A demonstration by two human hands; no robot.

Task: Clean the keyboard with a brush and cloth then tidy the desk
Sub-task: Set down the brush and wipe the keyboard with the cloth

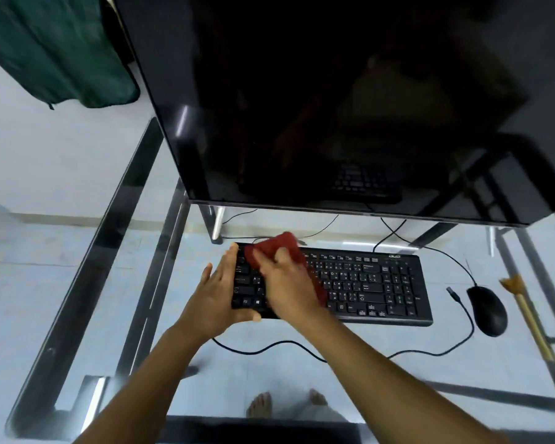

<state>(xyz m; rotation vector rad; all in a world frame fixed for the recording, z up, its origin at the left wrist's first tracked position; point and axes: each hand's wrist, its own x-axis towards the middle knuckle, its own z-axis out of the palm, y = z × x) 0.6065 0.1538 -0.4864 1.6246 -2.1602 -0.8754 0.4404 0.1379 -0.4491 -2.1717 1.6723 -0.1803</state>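
A black keyboard (366, 283) lies on the glass desk (398, 373) below the monitor. My left hand (215, 296) grips the keyboard's left end, thumb under the front edge. My right hand (285, 283) presses a dark red cloth (279, 245) onto the keys at the left half; the hand is blurred. A brush (526, 312) with a yellowish wooden handle and tan bristles lies on the desk at the far right, beyond the mouse.
A large black monitor (334, 107) stands over the back of the desk. A black mouse (487, 310) sits right of the keyboard, its cable (269, 347) looping across the front. Green fabric (55, 49) hangs at the upper left. Bare feet show through the glass.
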